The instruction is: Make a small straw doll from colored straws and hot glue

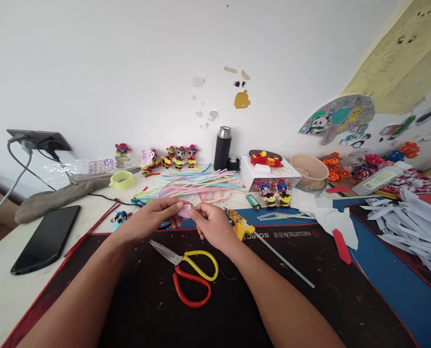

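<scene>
My left hand (153, 218) pinches one side of a small, flat, pale pink piece (185, 211); its exact kind is too small to make out. On the other side, the thumb and fingers of my right hand (214, 225) close on the same piece. Below both hands lie scissors (179, 259) with one yellow and one red handle, blades pointing up and left. Just past my right hand is a yellow glue gun (243, 228), partly hidden, with a long glue stick (288, 262) sticking out of its back.
A dark desk mat (146, 309) covers the front. Behind it lie pastel pipe cleaners (200, 182), a black flask (222, 150) and several small figures (180, 157). At left rests a phone (46, 239); at right, white paper strips (411, 232) and a white box (247, 171).
</scene>
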The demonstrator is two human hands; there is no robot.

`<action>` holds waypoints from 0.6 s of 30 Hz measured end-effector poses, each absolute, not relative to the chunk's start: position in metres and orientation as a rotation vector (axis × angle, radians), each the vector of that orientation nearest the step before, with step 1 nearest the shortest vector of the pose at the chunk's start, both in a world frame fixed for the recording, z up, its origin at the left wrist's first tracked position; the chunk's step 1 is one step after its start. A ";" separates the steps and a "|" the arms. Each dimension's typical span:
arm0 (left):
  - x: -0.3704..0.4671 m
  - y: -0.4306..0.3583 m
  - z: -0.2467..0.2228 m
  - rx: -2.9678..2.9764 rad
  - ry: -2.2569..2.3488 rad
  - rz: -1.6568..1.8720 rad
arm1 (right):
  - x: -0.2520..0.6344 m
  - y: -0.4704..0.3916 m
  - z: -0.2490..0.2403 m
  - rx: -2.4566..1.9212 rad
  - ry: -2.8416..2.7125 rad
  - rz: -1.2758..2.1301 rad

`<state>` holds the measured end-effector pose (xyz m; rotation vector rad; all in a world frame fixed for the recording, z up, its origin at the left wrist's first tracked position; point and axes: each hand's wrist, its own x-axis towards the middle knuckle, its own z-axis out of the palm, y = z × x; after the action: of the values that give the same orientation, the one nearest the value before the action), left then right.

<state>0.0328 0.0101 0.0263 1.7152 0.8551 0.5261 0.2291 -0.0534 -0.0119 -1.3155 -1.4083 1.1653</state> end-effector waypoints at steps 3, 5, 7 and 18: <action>0.032 0.010 0.026 1.696 0.790 0.479 | 0.230 -0.053 -0.013 -1.320 -1.423 1.143; 0.032 0.009 0.024 1.675 0.795 0.473 | 0.230 -0.053 -0.015 -1.326 -1.421 1.144; 0.034 0.007 0.022 1.686 0.828 0.478 | 0.230 -0.052 -0.018 -1.330 -1.422 1.149; 0.035 0.001 0.027 1.828 0.825 0.429 | 0.228 -0.054 -0.018 -1.364 -1.422 1.161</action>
<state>0.0350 0.0015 0.0265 1.8277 0.8247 0.4292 0.2285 -0.0538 -0.0181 -1.3642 -1.4218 1.1612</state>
